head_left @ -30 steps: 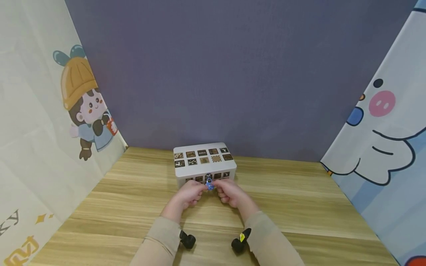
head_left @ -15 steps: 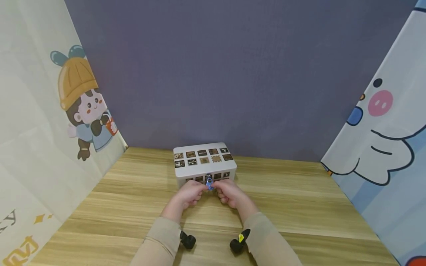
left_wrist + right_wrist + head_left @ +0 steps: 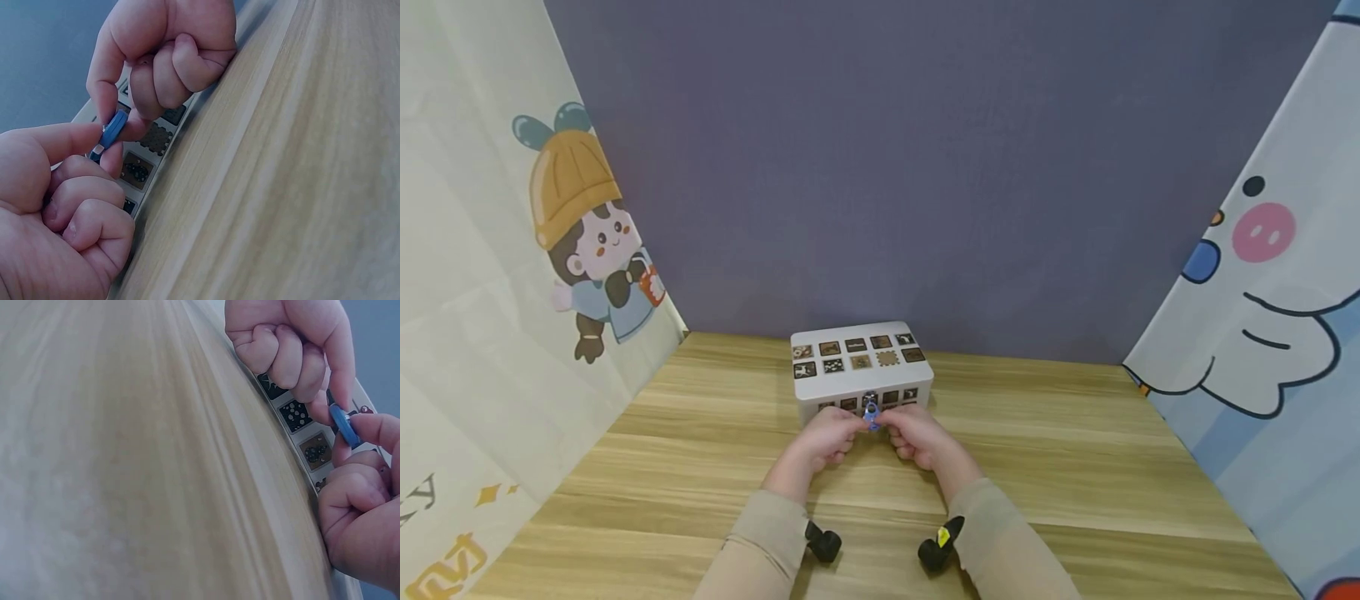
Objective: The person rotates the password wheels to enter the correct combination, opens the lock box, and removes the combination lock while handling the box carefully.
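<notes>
A white box with rows of small dark picture squares stands on the table. At its front hangs a small blue padlock by the metal latch. My left hand pinches the padlock from the left, its other fingers curled into the palm. From the right, my right hand pinches it too, thumb and index finger on its edge. In the left wrist view the padlock is seen edge-on between both hands' fingertips. The right wrist view shows the padlock partly covered by fingers.
The wood-grain table runs to a grey-purple back panel just behind the box. Printed cartoon sheets hang at the left and right. Black wrist cameras sit at both cuffs.
The blue padlock appears to have turned slightly between my fingertips. Both hands and the box stay in nearly the same place.
</notes>
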A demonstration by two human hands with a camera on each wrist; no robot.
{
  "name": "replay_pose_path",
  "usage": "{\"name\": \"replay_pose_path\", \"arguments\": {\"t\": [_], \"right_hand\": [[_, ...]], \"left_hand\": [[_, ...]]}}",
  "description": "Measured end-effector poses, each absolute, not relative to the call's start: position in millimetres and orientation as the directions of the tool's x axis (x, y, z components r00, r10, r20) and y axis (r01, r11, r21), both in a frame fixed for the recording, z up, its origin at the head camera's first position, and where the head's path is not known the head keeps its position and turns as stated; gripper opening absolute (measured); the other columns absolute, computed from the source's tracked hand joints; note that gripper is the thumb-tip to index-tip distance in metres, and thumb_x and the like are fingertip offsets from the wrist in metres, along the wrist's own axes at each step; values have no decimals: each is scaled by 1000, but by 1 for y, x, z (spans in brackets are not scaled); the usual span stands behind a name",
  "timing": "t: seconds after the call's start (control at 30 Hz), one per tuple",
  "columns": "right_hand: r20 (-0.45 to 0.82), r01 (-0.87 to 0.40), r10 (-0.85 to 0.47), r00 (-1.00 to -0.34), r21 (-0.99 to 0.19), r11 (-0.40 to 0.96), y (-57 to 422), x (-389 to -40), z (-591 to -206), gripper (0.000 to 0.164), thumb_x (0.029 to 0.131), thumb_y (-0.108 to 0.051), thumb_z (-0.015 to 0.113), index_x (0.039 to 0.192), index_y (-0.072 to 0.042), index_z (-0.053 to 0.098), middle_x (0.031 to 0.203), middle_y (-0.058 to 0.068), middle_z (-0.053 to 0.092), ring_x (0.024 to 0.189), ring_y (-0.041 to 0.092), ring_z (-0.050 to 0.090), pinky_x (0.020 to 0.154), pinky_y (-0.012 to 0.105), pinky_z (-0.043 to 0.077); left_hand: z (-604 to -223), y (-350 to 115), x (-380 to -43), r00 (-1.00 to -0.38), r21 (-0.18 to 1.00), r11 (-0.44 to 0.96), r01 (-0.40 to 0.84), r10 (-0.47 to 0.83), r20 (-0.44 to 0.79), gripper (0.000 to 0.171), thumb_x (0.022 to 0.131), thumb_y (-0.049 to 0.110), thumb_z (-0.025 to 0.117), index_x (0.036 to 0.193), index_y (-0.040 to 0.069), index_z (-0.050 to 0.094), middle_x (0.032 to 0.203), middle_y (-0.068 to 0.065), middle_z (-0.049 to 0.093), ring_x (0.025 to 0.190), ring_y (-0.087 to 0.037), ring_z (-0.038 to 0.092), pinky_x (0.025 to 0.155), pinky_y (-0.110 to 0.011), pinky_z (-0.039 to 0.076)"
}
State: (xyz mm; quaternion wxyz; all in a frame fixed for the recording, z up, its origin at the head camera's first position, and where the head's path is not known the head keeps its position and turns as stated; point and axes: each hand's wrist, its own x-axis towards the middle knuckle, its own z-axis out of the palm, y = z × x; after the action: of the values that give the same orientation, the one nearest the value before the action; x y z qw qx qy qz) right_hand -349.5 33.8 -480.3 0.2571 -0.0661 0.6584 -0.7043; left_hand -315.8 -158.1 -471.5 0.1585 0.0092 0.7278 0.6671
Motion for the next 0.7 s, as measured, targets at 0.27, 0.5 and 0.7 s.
{"name": "replay_pose_path", "arguments": {"t": [0.27,0.5,0.7], "right_hand": [[-249,266,-450,-858,-964,26,33,-352,-483,23,91,-19,69,77,-4,57,53,-6,32,43,6,26,38,19,22],[-250,252,-444,-860,-966,55,32,-351,-482,28,91,-21,69,73,-6,53,53,-6,32,43,6,27,38,19,22],[-248,252,-443,-862,-966,51,31,-350,-482,27,90,-20,68,73,-7,52,53,-7,31,43,5,26,38,18,22]], "left_hand": [[-472,-159,-317,-950,974,114,-197,224,-219,25,97,17,63,96,-7,64,53,8,33,43,-6,27,38,-20,25],[-473,-159,-315,-956,978,106,-181,215,-200,24,97,16,63,105,-7,67,52,8,32,42,-5,27,38,-19,25],[-472,-158,-314,-957,979,106,-174,216,-193,26,97,15,62,107,-9,68,52,8,32,42,-5,27,38,-18,24]]}}
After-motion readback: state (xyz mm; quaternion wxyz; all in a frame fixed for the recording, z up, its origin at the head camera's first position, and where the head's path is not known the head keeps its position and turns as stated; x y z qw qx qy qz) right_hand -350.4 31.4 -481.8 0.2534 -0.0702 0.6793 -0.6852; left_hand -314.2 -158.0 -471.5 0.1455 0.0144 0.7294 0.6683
